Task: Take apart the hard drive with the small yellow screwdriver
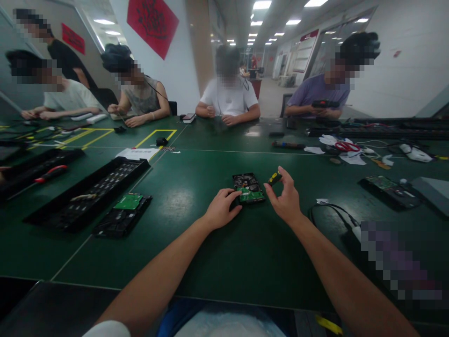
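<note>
A hard drive (248, 186) lies on the green table in front of me, its green circuit board facing up. My left hand (224, 208) grips the drive's left side, fingers over the board's edge and thumb at the near corner. Just right of the drive, my right hand (286, 195) is raised and pinches a small yellow-and-black screwdriver (274, 178) between thumb and fingers. The screwdriver is apart from the drive. Its tip is too small to make out.
Left are a black drive caddy with a green board (122, 214), a long black tray (94, 189) and red-handled pliers (52, 173). Right are another drive (389, 191), a grey box (433, 192) and black cables (336, 208). Several people sit across the table.
</note>
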The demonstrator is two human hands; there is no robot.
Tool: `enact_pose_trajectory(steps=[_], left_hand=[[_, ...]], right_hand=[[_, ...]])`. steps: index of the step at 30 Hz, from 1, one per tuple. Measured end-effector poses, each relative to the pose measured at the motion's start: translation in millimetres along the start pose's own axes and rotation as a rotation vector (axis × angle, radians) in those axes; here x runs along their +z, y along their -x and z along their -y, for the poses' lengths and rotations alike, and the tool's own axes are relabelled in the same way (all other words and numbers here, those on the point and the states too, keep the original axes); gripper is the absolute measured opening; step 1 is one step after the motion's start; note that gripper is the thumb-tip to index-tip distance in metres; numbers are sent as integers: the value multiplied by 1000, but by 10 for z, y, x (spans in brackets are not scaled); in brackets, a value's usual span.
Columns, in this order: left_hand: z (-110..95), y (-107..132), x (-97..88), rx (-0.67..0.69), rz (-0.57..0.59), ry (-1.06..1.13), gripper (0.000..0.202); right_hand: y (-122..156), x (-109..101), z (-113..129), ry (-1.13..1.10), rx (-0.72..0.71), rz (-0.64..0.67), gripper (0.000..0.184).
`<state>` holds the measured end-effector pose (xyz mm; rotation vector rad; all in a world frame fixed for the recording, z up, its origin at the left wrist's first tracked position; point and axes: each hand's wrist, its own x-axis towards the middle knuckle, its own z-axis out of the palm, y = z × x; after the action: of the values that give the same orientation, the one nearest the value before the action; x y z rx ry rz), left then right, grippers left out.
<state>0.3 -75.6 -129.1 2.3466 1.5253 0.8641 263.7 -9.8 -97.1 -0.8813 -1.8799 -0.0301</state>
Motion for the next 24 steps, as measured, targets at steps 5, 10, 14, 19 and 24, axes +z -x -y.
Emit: enact_pose_trajectory(steps=[5, 10, 14, 19, 24], left_hand=[[-15, -3, -12, -2, 8, -9, 58], [-16, -4, -7, -5, 11, -7, 57], [-8, -4, 0, -3, 6, -10, 56], [-6, -4, 0, -3, 5, -11, 54], [-9, -4, -1, 3, 0, -10, 53]], right_hand=[[-4, -19, 19, -19, 18, 49, 72], [-15, -18, 56, 31, -6, -9, 73], [-18, -22, 57, 54, -21, -15, 73], [-12, -17, 27, 10, 2, 27, 74], [-21, -26, 32, 44, 17, 6, 70]])
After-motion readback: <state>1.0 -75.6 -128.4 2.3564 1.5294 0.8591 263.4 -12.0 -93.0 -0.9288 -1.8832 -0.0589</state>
